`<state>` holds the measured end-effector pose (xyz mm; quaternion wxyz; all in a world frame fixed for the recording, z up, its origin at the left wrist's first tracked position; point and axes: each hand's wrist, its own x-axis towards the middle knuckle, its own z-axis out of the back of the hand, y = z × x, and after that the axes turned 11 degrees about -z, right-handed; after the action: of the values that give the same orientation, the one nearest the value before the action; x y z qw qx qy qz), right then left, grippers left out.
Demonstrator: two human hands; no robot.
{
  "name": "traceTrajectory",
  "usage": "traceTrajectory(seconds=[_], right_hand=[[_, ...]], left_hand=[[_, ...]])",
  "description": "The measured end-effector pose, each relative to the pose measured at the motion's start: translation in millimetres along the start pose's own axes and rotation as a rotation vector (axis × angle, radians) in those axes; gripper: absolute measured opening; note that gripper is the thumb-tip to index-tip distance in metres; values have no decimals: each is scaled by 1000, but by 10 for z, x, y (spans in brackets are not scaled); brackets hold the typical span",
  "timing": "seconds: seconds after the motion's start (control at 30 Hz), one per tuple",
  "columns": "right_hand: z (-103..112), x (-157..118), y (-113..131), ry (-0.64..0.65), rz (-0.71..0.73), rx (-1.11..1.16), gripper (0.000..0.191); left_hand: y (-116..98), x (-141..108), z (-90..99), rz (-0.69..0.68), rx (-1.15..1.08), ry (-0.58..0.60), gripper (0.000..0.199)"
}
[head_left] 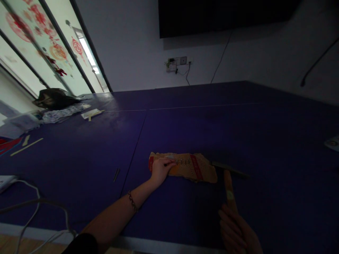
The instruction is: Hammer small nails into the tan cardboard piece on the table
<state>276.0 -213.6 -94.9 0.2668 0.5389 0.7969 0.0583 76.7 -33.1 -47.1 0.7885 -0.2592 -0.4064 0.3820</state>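
A torn piece of brown cardboard [208, 170] with red bands lies flat on the blue tabletop. My left hand [160, 170] rests on its left part, with thumb and fingers pinched together; what they hold, if anything, is too small to make out. Several small dark, nail-like bits [183, 162] show on the cardboard just right of those fingertips. My right hand [237, 227] is wrapped round the wooden handle of a hammer [229, 187]. The hammer's long dark head is at the cardboard's right end; I cannot tell whether they touch.
Two thin dark rods [116, 174] lie left of the cardboard. White cables [38, 197] run along the near left edge. Farther left are a black bag [55, 98], a clear plastic box [19, 123] and yellow strips [26, 146]. A light-coloured object [332, 143] sits at the right edge.
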Motion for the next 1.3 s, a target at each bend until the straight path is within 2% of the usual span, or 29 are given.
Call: traceTrajectory(seconds=[0.1, 0.23, 0.4, 0.5, 0.57, 0.7, 0.83, 0.93, 1.0, 1.23, 1.3], right_hand=[[2, -23, -6, -74, 20, -42, 17], [3, -4, -20, -68, 13, -61, 21], [-41, -25, -22, -145, 47, -61, 21], [-95, -50, 8, -169, -7, -72, 23], [-97, -47, 21, -170, -45, -79, 24], [-4, -14, 5, -184, -20, -70, 24], [45, -5, -17, -197, 5, -57, 22], [-7, -12, -10, -183, -16, -13, 22], [-57, -19, 1, -157, -50, 6, 29], [-100, -45, 23, -177, 46, -67, 23], [-73, -46, 22, -150, 23, -86, 23]], left_hand=[[-4, -3, -13, -45, 37, 4, 7], [-7, -9, -17, -100, 103, 44, 9], [-13, -8, -15, -33, 197, 50, 4], [-20, -9, -21, -22, 244, 78, 4], [-30, -7, -28, -26, 255, 89, 5], [-54, 25, -33, 27, 255, 80, 5], [-62, 70, -6, 80, 245, 120, 5], [-45, 74, 10, 67, 198, 131, 5], [-26, 68, 9, 48, 163, 128, 5], [24, 56, -28, 2, 131, 99, 6], [21, 49, -38, -9, 154, 93, 7]])
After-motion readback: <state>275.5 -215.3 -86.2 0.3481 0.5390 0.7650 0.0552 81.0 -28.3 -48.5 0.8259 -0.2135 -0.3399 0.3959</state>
